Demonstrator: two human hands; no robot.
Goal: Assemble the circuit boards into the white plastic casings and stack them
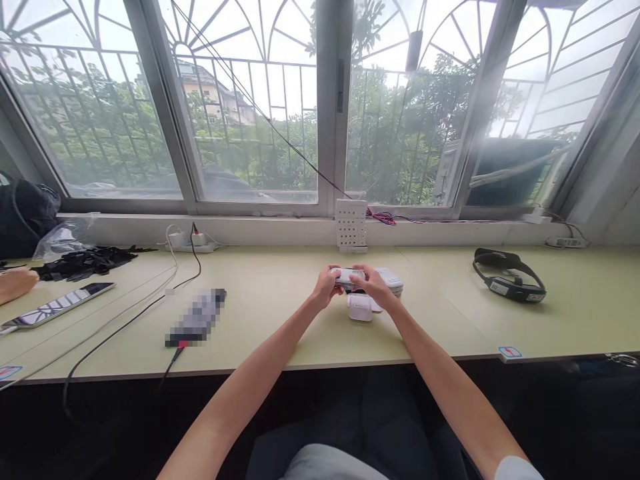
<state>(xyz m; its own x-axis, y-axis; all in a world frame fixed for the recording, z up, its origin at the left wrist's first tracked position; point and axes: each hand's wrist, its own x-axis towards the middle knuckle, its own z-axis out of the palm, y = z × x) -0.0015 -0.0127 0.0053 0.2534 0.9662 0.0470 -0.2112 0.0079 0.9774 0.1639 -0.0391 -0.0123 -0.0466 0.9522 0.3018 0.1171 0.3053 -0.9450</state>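
Observation:
Between my two hands is a small white rectangular piece (349, 274) with dark print on its face. My left hand (327, 285) grips its left end, thumb on top. My right hand (371, 283) closes on the right end, its thumb pressed on the face. Just below, a white cup-like plastic piece (360, 309) with rounded corners rests on the table. A stack of flat white pieces (391, 280) sits right behind my right hand, which partly covers it. What exactly the held piece is, I cannot make out.
A black head strap (515, 287) lies at the right of the table (440, 333). To the left are a blurred-out device (197, 317) on a cable, a phone (65, 305), black strips (85, 262) and another person's hand (17, 283). A white perforated stand (351, 225) is by the window.

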